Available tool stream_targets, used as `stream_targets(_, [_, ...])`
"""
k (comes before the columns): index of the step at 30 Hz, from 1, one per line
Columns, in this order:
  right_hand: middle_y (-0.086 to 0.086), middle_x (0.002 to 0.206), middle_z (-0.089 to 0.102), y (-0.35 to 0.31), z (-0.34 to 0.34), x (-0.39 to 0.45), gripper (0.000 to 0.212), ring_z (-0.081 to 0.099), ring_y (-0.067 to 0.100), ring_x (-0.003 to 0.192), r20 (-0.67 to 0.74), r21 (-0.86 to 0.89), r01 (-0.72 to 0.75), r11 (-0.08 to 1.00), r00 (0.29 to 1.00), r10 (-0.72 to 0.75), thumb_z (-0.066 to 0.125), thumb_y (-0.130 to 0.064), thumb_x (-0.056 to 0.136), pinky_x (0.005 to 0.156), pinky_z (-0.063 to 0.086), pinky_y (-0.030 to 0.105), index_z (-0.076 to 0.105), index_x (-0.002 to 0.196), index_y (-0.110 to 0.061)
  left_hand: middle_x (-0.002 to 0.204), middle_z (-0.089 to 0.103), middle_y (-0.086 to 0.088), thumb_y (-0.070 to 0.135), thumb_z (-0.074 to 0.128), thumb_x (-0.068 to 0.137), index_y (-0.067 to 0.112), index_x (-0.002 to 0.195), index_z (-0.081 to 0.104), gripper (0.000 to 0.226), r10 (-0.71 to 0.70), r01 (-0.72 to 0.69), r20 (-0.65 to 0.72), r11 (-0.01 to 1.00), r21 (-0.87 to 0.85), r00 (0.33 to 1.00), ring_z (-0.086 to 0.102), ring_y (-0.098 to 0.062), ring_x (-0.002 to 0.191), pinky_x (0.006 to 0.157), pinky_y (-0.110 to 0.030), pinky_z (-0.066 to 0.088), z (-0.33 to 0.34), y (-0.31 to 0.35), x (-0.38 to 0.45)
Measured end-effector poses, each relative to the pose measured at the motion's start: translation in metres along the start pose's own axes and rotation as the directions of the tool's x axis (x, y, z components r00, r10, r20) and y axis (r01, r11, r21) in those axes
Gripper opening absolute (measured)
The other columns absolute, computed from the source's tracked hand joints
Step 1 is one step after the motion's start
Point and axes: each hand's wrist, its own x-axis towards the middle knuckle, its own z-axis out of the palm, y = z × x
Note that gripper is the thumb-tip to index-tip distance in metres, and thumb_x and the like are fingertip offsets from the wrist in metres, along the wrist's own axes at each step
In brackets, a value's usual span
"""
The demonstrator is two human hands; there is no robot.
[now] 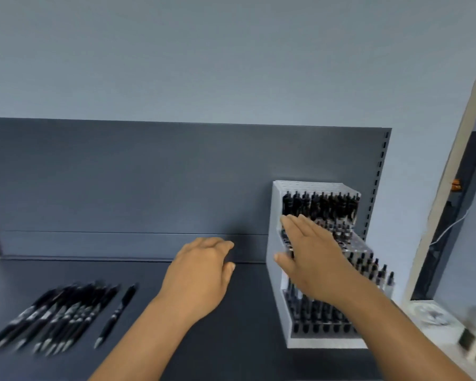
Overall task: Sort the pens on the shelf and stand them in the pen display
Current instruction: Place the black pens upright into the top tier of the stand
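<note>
Hands over a matte dark shelf (231, 339)

Slim black pens (52, 320) lie near left; stepped white pen display (276, 270) stands far right. Right hand (311, 257), fingers straight, fronts it; left hand (201, 273) hangs loosely curled, holding nothing.

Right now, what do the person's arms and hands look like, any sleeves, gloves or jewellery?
Both forearms are bare as far as the frame shows, with no sleeves in view. The left hand and the right hand wear no gloves, and no rings, watch or bracelets show. The picture is somewhat blurred, so small details cannot be told.
</note>
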Motion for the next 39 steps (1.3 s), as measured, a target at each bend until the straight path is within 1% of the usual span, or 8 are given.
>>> stream_targets(6, [-0.004, 0.160, -0.002, -0.093, 0.039, -0.015, 0.069, -0.008, 0.014, 0.147, 0.092, 0.067, 0.032, 0.997, 0.995, -0.038, 0.034, -0.045, 0.099, 0.120, 0.002, 0.037, -0.002, 0.153, -0.019, 0.152, 0.029, 0.010, 0.037, 0.038, 0.099, 0.026, 0.148, 0.025, 0.052, -0.048, 0.039, 0.104, 0.995, 0.091, 0.993, 0.025, -0.010, 0.140, 0.115, -0.024, 0.017, -0.023, -0.073, -0.057])
stream_targets(10, [-0.004, 0.160, -0.001, -0.147, 0.061, -0.026, 0.069, -0.007, 0.014, 0.147, 0.138, 0.120, 0.030, 0.992, 0.989, -0.046, 0.035, -0.045, 0.099, 0.120, 0.001, 0.036, -0.001, 0.153, -0.019, 0.155, 0.023, 0.007, 0.038, 0.039, 0.099, 0.023, 0.150, 0.019, 0.056, -0.093, 0.075, 0.179, 0.991, 0.107, 0.979, 0.018, -0.011, 0.143, 0.116, -0.025, 0.013, -0.029, -0.117, -0.093])
stream_targets(19, [-0.004, 0.160, 0.002, -0.231, 0.107, -0.031, 0.069, -0.005, 0.015, 0.147, 0.268, 0.171, 0.048, 0.984, 0.959, -0.093, 0.036, -0.044, 0.099, 0.119, 0.002, 0.036, 0.001, 0.153, -0.017, 0.158, 0.017, 0.003, 0.043, 0.041, 0.098, 0.020, 0.151, 0.014, 0.064, -0.263, 0.232, 0.307, 0.964, 0.133, 0.915, 0.012, -0.015, 0.146, 0.119, -0.033, 0.013, -0.012, -0.197, -0.145])
stream_targets(23, [-0.004, 0.160, 0.003, -0.251, 0.127, -0.027, 0.068, -0.003, 0.015, 0.147, 0.332, 0.185, 0.042, 0.982, 0.938, -0.102, 0.036, -0.043, 0.099, 0.120, 0.003, 0.037, 0.002, 0.153, -0.018, 0.158, 0.016, 0.001, 0.045, 0.040, 0.097, 0.018, 0.152, 0.012, 0.066, -0.306, 0.272, 0.344, 0.951, 0.144, 0.888, 0.011, -0.017, 0.146, 0.119, -0.035, 0.013, -0.001, -0.217, -0.151])
stream_targets(30, [-0.003, 0.160, 0.005, -0.261, 0.152, -0.012, 0.066, -0.001, 0.016, 0.147, 0.380, 0.224, -0.003, 0.975, 0.921, -0.084, 0.036, -0.042, 0.100, 0.119, 0.005, 0.036, 0.003, 0.153, -0.019, 0.159, 0.010, -0.007, 0.046, 0.035, 0.099, 0.012, 0.151, 0.011, 0.067, -0.383, 0.334, 0.343, 0.922, 0.195, 0.858, 0.006, -0.024, 0.146, 0.118, -0.039, 0.011, 0.016, -0.233, -0.134])
stream_targets(34, [-0.002, 0.159, 0.009, -0.261, 0.164, 0.000, 0.065, 0.002, 0.017, 0.147, 0.393, 0.250, -0.019, 0.968, 0.916, -0.084, 0.037, -0.040, 0.100, 0.119, 0.008, 0.037, 0.005, 0.153, -0.018, 0.157, 0.015, -0.008, 0.044, 0.037, 0.098, 0.011, 0.146, 0.024, 0.060, -0.421, 0.361, 0.344, 0.905, 0.225, 0.839, 0.015, -0.028, 0.142, 0.114, -0.039, 0.018, 0.029, -0.236, -0.125])
stream_targets(36, [-0.002, 0.159, 0.012, -0.260, 0.169, 0.006, 0.065, 0.006, 0.018, 0.147, 0.392, 0.266, -0.031, 0.963, 0.916, -0.079, 0.038, -0.040, 0.100, 0.119, 0.011, 0.036, 0.008, 0.152, -0.018, 0.153, 0.021, -0.006, 0.041, 0.040, 0.098, 0.013, 0.143, 0.031, 0.054, -0.410, 0.363, 0.322, 0.911, 0.198, 0.853, 0.019, -0.027, 0.139, 0.112, -0.037, 0.022, 0.035, -0.234, -0.122])
stream_targets(39, [-0.002, 0.156, 0.022, -0.260, 0.173, 0.013, 0.062, 0.013, 0.021, 0.144, 0.385, 0.321, -0.061, 0.945, 0.920, -0.071, 0.040, -0.037, 0.099, 0.117, 0.019, 0.034, 0.013, 0.151, -0.016, 0.147, 0.031, -0.002, 0.039, 0.042, 0.097, 0.017, 0.143, 0.033, 0.051, -0.386, 0.363, 0.307, 0.922, 0.133, 0.870, 0.025, -0.025, 0.134, 0.110, -0.035, 0.026, 0.043, -0.230, -0.117])
